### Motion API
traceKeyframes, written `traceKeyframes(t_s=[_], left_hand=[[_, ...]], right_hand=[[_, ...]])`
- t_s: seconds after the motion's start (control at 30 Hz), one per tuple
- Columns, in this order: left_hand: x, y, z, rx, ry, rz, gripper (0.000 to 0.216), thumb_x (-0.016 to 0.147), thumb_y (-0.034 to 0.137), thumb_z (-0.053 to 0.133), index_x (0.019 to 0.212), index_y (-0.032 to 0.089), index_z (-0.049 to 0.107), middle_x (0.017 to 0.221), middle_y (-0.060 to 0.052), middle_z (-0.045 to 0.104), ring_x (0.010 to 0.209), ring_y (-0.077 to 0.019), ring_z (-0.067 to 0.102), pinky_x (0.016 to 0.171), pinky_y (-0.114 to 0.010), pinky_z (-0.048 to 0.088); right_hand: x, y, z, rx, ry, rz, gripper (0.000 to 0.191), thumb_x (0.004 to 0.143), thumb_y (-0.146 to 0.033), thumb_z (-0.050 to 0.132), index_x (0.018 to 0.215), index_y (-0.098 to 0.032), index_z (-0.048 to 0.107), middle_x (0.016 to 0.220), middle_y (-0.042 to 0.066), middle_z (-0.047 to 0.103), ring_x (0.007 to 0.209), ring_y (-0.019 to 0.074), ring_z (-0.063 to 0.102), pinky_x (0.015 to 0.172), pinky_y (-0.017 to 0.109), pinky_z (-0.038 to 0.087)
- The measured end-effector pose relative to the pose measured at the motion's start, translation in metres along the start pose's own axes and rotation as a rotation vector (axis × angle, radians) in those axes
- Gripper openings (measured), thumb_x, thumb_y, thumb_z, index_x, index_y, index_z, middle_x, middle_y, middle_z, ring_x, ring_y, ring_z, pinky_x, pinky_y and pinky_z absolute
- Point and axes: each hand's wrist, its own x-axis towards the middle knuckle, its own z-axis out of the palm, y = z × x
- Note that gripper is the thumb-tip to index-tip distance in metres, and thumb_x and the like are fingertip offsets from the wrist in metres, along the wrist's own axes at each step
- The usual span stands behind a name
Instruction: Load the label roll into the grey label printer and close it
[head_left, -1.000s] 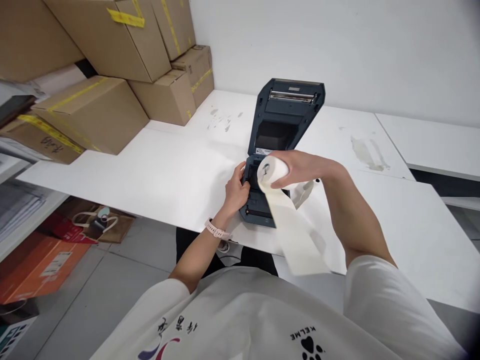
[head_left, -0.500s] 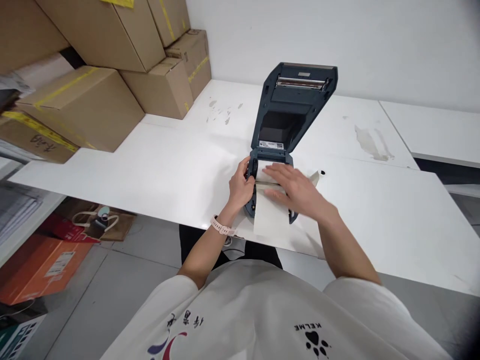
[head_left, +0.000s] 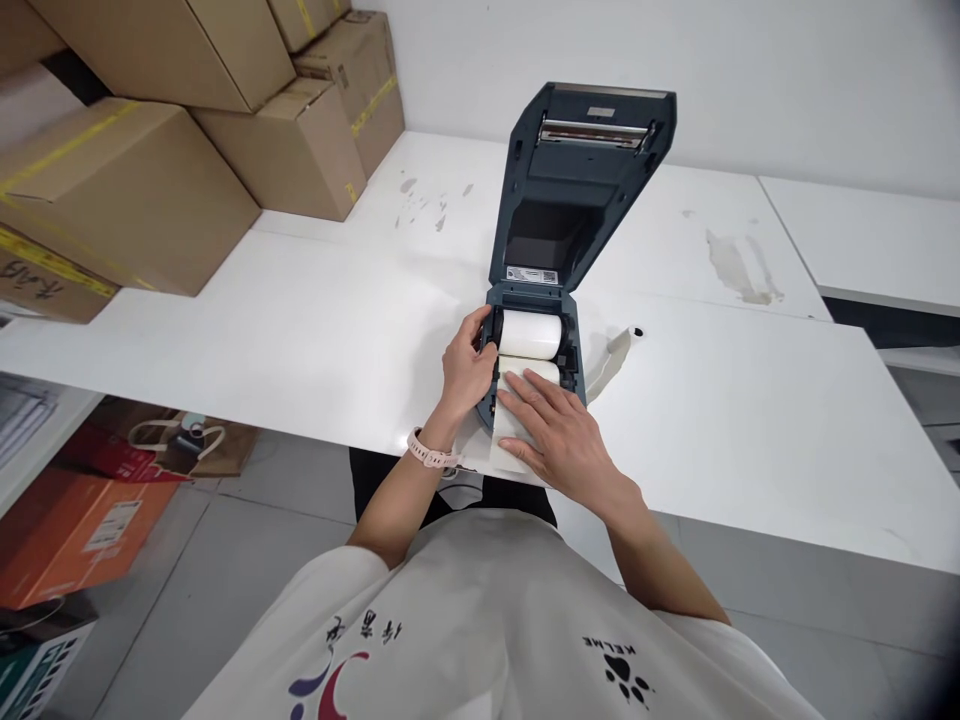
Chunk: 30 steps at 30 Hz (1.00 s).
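A dark blue label printer (head_left: 570,200) stands on the white table (head_left: 315,340) with its lid raised. A white paper roll (head_left: 531,334) lies in its bay, and the loose end of the paper (head_left: 504,452) runs out over the front. My left hand (head_left: 465,370) grips the printer's left side, fingers curled against the roll holder. My right hand (head_left: 559,435) lies flat on the paper strip with its fingers stretched out, pressing it down at the printer's front.
Several cardboard boxes (head_left: 150,190) are stacked at the table's back left. A white cable with a black tip (head_left: 615,355) lies right of the printer. An orange box (head_left: 75,530) and a bag (head_left: 180,445) sit on the floor at left. A second table (head_left: 870,250) adjoins at right.
My right hand lowered the paper roll into the printer's bay, let it go, and slid back along the paper strip toward the front. The left hand stayed on the printer's side.
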Motion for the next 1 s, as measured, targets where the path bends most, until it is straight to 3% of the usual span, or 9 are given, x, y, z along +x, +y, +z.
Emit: traceKeyframes(t_s=[0.17,0.33,0.43,0.5,0.57,0.67,0.73,0.87,1.0], left_hand=[[0.004,-0.003,0.001,-0.025,0.009,0.004,0.055,0.088,0.015,0.052,0.141,0.029,0.054,0.147,-0.004,0.063,0.138,-0.0244,0.058,0.117,-0.044,0.046],[-0.004,0.005,0.000,-0.095,-0.033,-0.026,0.054,0.095,0.027,0.055,0.147,0.028,0.046,0.156,-0.008,0.054,0.148,-0.0254,0.048,0.121,-0.044,0.043],[-0.034,0.015,-0.002,-0.104,-0.096,-0.112,0.072,0.095,0.043,0.061,0.158,0.032,0.028,0.169,-0.008,0.036,0.157,-0.0285,0.035,0.122,-0.045,0.042],[-0.060,0.020,-0.002,-0.110,-0.119,-0.166,0.084,0.092,0.050,0.066,0.161,0.035,0.020,0.173,-0.006,0.027,0.159,-0.0301,0.030,0.122,-0.044,0.043],[-0.082,0.022,-0.002,-0.105,-0.126,-0.201,0.089,0.091,0.056,0.066,0.162,0.038,0.015,0.175,-0.004,0.022,0.160,-0.0302,0.028,0.123,-0.042,0.043],[-0.099,0.021,-0.002,-0.080,-0.119,-0.238,0.095,0.089,0.061,0.066,0.163,0.038,0.011,0.175,-0.005,0.020,0.161,-0.0305,0.025,0.125,-0.043,0.040],[-0.100,0.020,-0.002,-0.070,-0.109,-0.259,0.098,0.087,0.061,0.069,0.163,0.037,0.011,0.175,-0.006,0.020,0.161,-0.0310,0.024,0.127,-0.045,0.037],[-0.098,0.019,-0.005,-0.104,-0.104,-0.286,0.104,0.084,0.061,0.073,0.163,0.037,0.011,0.176,-0.008,0.017,0.162,-0.0308,0.022,0.128,-0.045,0.034],[-0.096,0.018,-0.017,-0.193,-0.141,-0.298,0.100,0.087,0.069,0.063,0.164,0.038,0.009,0.175,-0.009,0.020,0.161,-0.0302,0.025,0.125,-0.044,0.038]], right_hand=[[0.001,-0.005,0.004,0.019,-0.037,0.019,0.073,0.101,-0.050,0.053,0.165,-0.037,0.021,0.163,0.006,0.045,0.152,0.0346,0.042,0.109,0.059,0.050],[-0.002,0.002,-0.013,0.178,-0.104,0.037,0.059,0.100,-0.051,0.057,0.156,-0.039,0.044,0.162,0.003,0.046,0.153,0.0345,0.041,0.109,0.060,0.051],[0.004,0.030,-0.039,0.465,-0.033,0.034,0.042,0.098,-0.047,0.062,0.140,-0.044,0.061,0.147,-0.001,0.064,0.140,0.0308,0.058,0.110,0.056,0.054],[0.024,0.061,-0.061,0.565,0.231,0.141,0.033,0.100,-0.047,0.058,0.131,-0.042,0.067,0.133,-0.001,0.073,0.128,0.0275,0.067,0.111,0.053,0.054],[0.060,0.099,-0.081,0.514,0.618,0.275,0.038,0.101,-0.056,0.051,0.132,-0.039,0.065,0.140,0.001,0.067,0.135,0.0273,0.061,0.114,0.053,0.051],[0.128,0.145,-0.107,0.630,0.625,0.396,0.067,0.101,-0.072,0.032,0.157,-0.037,0.034,0.164,-0.001,0.041,0.155,0.0271,0.037,0.124,0.052,0.038],[0.165,0.157,-0.117,0.755,0.505,0.370,0.079,0.099,-0.077,0.016,0.161,-0.030,0.027,0.160,0.001,0.045,0.156,0.0278,0.036,0.123,0.051,0.038],[0.173,0.134,-0.116,0.829,0.521,0.261,0.090,0.092,-0.087,0.012,0.141,-0.024,0.056,0.141,0.003,0.063,0.138,0.0258,0.056,0.121,0.045,0.044],[0.106,0.079,-0.088,0.901,0.636,0.194,0.069,0.098,-0.077,0.024,0.114,-0.030,0.071,0.121,0.003,0.073,0.121,0.0280,0.065,0.114,0.049,0.051]])
